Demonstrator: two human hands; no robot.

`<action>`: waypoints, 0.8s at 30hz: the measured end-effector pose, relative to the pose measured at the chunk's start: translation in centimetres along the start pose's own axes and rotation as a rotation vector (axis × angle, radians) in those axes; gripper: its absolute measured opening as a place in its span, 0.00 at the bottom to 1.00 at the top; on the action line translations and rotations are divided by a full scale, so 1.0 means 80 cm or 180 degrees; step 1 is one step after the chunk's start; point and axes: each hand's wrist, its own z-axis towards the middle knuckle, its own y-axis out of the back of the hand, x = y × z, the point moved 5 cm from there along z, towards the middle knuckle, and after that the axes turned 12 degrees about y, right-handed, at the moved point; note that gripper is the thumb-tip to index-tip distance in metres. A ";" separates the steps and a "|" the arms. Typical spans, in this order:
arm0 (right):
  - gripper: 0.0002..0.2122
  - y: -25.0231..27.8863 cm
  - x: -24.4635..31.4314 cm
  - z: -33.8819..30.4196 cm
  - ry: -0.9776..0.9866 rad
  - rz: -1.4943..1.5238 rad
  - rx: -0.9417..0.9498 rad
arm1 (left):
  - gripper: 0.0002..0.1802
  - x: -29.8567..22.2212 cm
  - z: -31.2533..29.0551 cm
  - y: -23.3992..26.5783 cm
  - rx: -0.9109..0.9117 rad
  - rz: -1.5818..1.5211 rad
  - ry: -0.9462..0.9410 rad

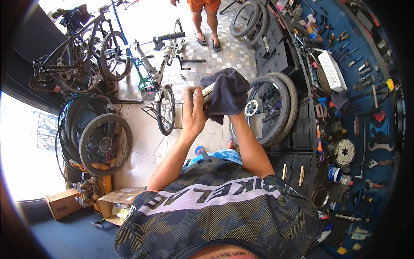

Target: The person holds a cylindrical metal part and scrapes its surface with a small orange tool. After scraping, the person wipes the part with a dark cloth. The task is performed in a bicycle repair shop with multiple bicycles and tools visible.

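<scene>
In front of my chest, both my hands are raised and close together. My left hand (194,110) is closed, thumb up, around a narrow cream-coloured piece (208,90) whose kind I cannot make out. A dark grey cloth (230,91) is bunched against that piece and drapes over my right hand (235,118). Only the wrist side of the right hand shows below the cloth; its fingers are hidden in the folds.
A bicycle (160,82) stands ahead on the tiled floor. Loose wheels (269,110) lean against black drawers (276,54) at right, beside a tool wall (366,108). More wheels (105,144) and cardboard boxes (64,203) are at left. Another person (206,21) stands beyond.
</scene>
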 end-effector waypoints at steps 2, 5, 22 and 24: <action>0.20 -0.010 -0.052 -0.024 -0.0338 0.0242 -0.0277 | 0.22 0.003 -0.007 -0.004 0.0216 -0.0273 0.0446; 0.22 -0.010 -0.083 -0.035 -0.0334 -0.0174 -0.0493 | 0.18 0.009 -0.007 -0.004 0.0239 -0.0550 0.0384; 0.15 -0.031 -0.036 -0.016 -0.0708 0.0692 -0.0010 | 0.26 0.019 0.001 0.015 0.0154 0.1241 -0.0545; 0.15 -0.031 -0.040 -0.015 -0.0958 0.0934 -0.0390 | 0.26 0.017 0.000 0.013 0.0089 0.1069 -0.0445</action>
